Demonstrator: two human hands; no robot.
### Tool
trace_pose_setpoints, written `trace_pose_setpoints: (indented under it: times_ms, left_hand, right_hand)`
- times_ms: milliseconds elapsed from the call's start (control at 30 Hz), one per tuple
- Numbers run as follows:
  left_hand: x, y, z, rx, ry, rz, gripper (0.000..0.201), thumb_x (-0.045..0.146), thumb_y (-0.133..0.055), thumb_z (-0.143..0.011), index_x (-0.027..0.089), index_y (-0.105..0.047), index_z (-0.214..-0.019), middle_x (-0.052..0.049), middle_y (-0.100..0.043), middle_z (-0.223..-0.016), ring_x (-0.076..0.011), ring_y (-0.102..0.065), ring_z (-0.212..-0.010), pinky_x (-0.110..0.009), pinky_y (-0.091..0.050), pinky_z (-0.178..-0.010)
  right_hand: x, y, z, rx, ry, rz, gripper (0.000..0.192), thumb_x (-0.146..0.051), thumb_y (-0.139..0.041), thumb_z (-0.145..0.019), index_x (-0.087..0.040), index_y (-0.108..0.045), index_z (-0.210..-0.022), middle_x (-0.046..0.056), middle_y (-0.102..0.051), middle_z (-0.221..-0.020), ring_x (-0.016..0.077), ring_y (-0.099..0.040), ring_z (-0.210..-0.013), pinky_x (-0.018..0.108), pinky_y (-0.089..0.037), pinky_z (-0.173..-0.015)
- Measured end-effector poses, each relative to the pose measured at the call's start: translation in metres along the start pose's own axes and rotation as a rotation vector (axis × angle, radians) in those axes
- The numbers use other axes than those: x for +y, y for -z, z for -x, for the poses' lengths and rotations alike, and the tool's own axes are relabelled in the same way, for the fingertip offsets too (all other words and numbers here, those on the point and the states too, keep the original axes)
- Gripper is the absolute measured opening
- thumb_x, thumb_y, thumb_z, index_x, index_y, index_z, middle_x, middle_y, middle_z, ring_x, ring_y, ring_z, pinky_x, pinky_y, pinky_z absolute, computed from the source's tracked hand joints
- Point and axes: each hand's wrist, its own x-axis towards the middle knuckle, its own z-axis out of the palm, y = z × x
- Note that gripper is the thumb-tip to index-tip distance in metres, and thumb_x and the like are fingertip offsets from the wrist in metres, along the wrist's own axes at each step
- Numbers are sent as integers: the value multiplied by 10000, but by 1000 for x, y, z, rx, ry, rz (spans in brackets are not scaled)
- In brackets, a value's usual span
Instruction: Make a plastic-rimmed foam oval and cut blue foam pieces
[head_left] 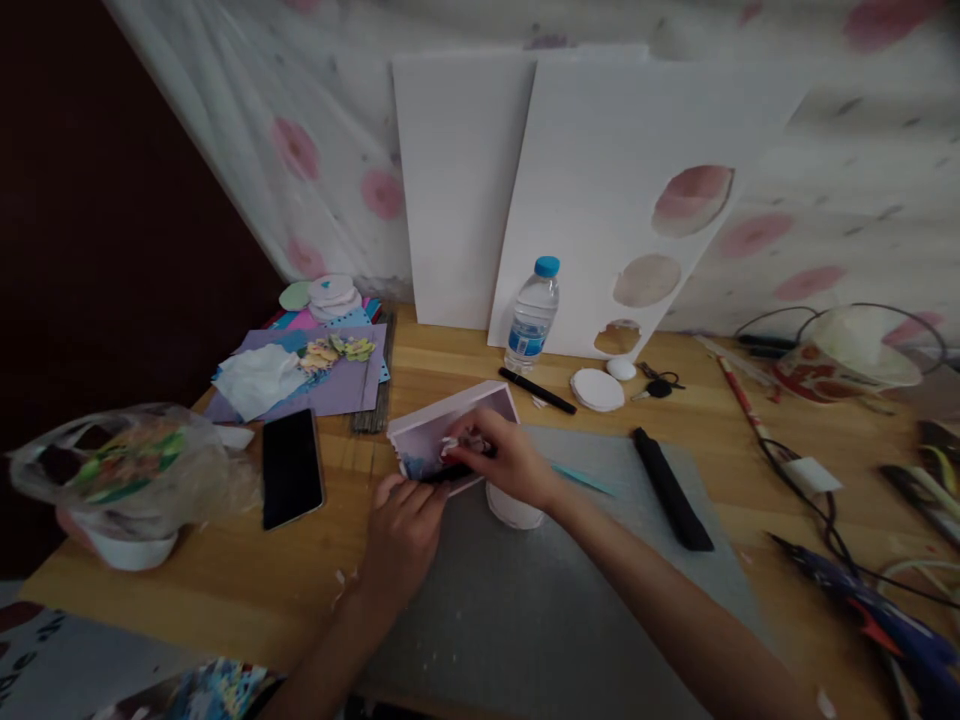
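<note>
A shallow open box (499,398) with white edges and a pale lilac inside is tilted over the near side of the grey cutting mat (600,610). My left hand (405,525) has its fingers curled over the box's near left edge, beside a dark strip. Inside the box, my right hand (510,455) pinches a small red-and-white piece (452,450), partly hidden by the fingers. A white foam disc (516,507) lies on the mat just below my right hand. Bluish bits show in the box's left corner.
Left: a phone (292,468), a plastic bag (150,470) and purple sheet (345,395). Behind: a water bottle (532,315), black pen (537,390), another disc (598,389) and leaning white boards (585,190). Right: a black tool (671,490) and glue gun (877,610) with cables.
</note>
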Motion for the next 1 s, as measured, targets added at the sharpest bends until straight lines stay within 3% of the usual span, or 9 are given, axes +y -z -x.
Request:
trace_pose_setpoints:
  times_ms: [167,267,333,467,633,867,1000]
  left_hand:
    - [-23,-2,-13,-81,95,100,146,136,-587,-880,185,-724,-894,-22,-730,-752,-191,-653,-719,-396,-400,-827]
    - [-33,-2,-22,-142,137,167,129,157,-620,-862,193,-726,-926,-31,-742,-801,-210,-665,-750,-409,-416,-813]
    - [-30,2,-26,-104,155,236,176,179,-633,-860,192,-703,-1022,-56,-740,-920,-226,-665,-855,-412,-429,-843]
    - [-4,17,-33,45,210,480,390,203,-668,-846,204,-589,-1228,-88,-650,-1158,-211,-599,-1072,-340,-465,-907]
    - [14,24,-38,45,233,681,273,129,-651,-848,233,-647,-1101,-22,-668,-967,-132,-627,-885,-228,-492,-805]
    - [11,21,-29,-50,720,1102,120,222,-727,-779,233,-677,-887,7,-672,-862,-137,-650,-793,-214,-524,-714]
    - [14,24,-24,-71,797,1148,134,240,-731,-766,227,-684,-891,-6,-679,-898,-145,-652,-826,-224,-524,-757]
  right_hand:
    - [-1,2,6,233,-101,-328,179,-324,-601,-890,-258,-447,-954,-26,-584,-848,119,-627,-753,268,-527,-711]
    - [-8,5,12,306,-147,-451,200,-303,-660,-854,-251,-477,-919,-32,-587,-837,105,-625,-763,241,-519,-703]
    - [-14,5,17,322,-215,-574,220,-276,-719,-806,-236,-518,-886,-38,-597,-806,94,-623,-744,219,-510,-687]
    - [-26,-1,28,272,-365,-744,247,-250,-801,-718,-213,-588,-837,-28,-660,-800,105,-651,-757,239,-521,-729]
    - [-35,-6,36,197,-409,-736,180,-278,-786,-734,-199,-630,-774,-1,-719,-805,145,-689,-783,280,-541,-736]
    - [-37,-1,42,121,-501,-828,167,-295,-791,-732,-196,-696,-827,-21,-704,-759,100,-636,-674,240,-514,-676]
    - [-39,-2,43,101,-510,-843,174,-294,-796,-727,-184,-702,-823,-22,-688,-732,93,-613,-664,233,-493,-666]
